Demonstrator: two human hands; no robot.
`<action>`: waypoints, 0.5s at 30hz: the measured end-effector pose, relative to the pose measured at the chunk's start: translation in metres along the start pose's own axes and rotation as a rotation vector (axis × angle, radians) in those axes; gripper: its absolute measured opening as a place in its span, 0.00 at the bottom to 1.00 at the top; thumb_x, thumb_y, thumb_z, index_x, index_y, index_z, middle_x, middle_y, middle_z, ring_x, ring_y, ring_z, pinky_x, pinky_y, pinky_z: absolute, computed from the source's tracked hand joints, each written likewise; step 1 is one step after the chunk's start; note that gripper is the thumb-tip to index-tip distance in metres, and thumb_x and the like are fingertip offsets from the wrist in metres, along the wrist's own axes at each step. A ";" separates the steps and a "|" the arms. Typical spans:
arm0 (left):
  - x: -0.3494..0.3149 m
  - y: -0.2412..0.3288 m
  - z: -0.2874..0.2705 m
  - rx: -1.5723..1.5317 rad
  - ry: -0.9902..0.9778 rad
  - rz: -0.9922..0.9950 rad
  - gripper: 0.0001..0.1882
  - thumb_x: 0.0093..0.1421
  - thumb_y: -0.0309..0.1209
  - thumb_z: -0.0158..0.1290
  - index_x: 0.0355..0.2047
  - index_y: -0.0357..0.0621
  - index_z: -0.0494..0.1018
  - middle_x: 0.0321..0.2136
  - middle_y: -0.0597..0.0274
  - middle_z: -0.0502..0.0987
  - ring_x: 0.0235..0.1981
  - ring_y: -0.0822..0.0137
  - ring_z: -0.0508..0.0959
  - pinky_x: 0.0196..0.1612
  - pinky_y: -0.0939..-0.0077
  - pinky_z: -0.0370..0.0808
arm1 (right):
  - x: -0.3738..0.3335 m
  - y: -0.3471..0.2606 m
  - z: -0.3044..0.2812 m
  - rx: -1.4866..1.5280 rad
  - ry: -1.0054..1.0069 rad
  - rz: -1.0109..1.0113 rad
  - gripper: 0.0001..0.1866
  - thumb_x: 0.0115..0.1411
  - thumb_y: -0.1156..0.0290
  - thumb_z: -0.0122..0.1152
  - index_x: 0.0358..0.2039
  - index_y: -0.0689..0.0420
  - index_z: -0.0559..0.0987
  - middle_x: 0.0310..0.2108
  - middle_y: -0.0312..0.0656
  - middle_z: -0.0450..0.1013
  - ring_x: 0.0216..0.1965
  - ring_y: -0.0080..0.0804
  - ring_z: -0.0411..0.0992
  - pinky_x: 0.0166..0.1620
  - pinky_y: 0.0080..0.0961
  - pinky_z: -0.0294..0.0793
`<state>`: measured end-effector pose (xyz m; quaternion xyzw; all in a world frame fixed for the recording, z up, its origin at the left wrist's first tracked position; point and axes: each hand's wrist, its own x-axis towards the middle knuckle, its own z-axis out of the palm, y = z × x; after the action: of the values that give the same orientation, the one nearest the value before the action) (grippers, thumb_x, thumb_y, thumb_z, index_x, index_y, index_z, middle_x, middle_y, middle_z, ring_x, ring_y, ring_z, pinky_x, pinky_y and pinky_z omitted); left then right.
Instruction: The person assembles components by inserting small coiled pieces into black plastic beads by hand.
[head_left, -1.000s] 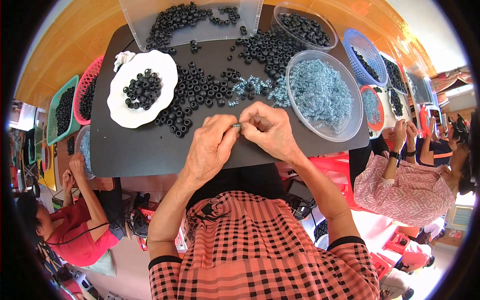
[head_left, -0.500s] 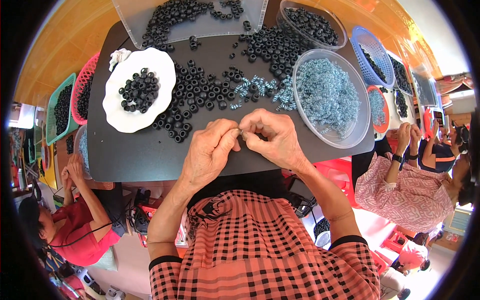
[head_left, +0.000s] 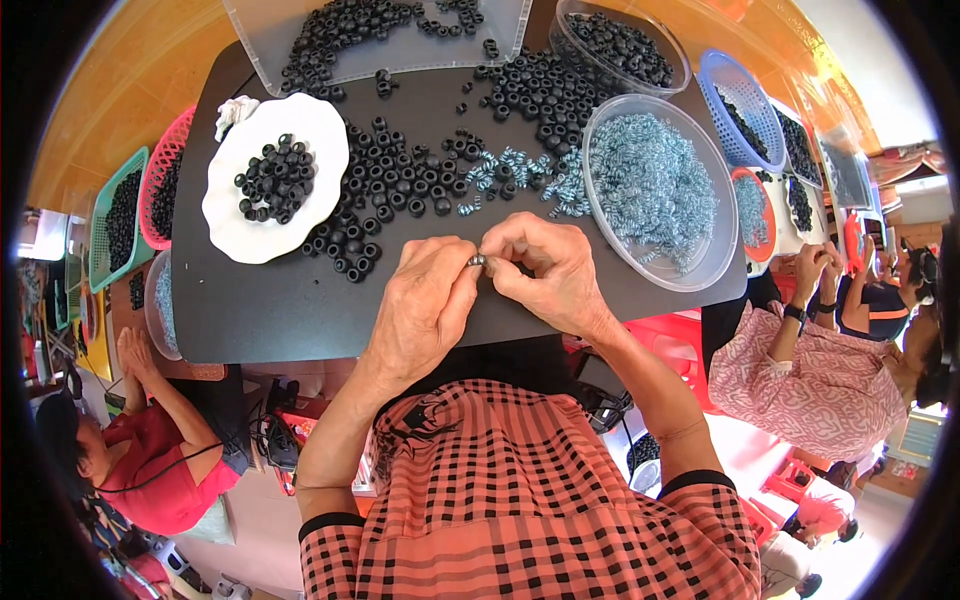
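I pinch a small grey piece (head_left: 478,261) between the fingertips of my left hand (head_left: 425,310) and right hand (head_left: 553,275), both closed on it just above the near part of the black mat (head_left: 260,310). It is so small that a slack grip could let it drop off the near edge into my lap. Just beyond my knuckles lie loose black rings (head_left: 395,190) and pale blue pieces (head_left: 510,170); a careless nudge might scatter them toward the white plate (head_left: 240,225) or the clear bowl (head_left: 715,225).
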<state>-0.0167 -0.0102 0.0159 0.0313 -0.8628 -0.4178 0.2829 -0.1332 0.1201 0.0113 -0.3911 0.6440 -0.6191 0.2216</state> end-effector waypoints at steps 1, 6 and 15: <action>0.000 0.001 -0.002 -0.033 -0.030 -0.012 0.05 0.59 0.20 0.51 0.36 0.35 0.72 0.28 0.56 0.76 0.29 0.59 0.75 0.37 0.70 0.70 | 0.000 -0.001 0.000 -0.014 -0.002 -0.031 0.04 0.53 0.83 0.60 0.30 0.61 0.76 0.23 0.30 0.72 0.25 0.11 0.67 0.28 0.13 0.68; 0.000 0.003 -0.006 -0.169 -0.151 -0.219 0.06 0.63 0.25 0.47 0.34 0.34 0.72 0.24 0.57 0.75 0.25 0.64 0.73 0.36 0.72 0.69 | -0.002 0.002 -0.001 -0.005 -0.012 -0.064 0.06 0.53 0.86 0.58 0.31 0.63 0.76 0.25 0.32 0.72 0.27 0.13 0.68 0.30 0.13 0.69; 0.001 0.009 0.000 0.001 -0.008 -0.138 0.06 0.61 0.23 0.50 0.37 0.35 0.73 0.29 0.55 0.77 0.34 0.61 0.76 0.39 0.71 0.71 | -0.002 0.001 0.001 0.030 0.016 0.015 0.05 0.52 0.84 0.60 0.30 0.62 0.76 0.22 0.30 0.72 0.25 0.10 0.67 0.28 0.12 0.68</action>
<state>-0.0157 -0.0042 0.0232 0.0892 -0.8599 -0.4360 0.2499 -0.1317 0.1213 0.0099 -0.3779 0.6391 -0.6302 0.2270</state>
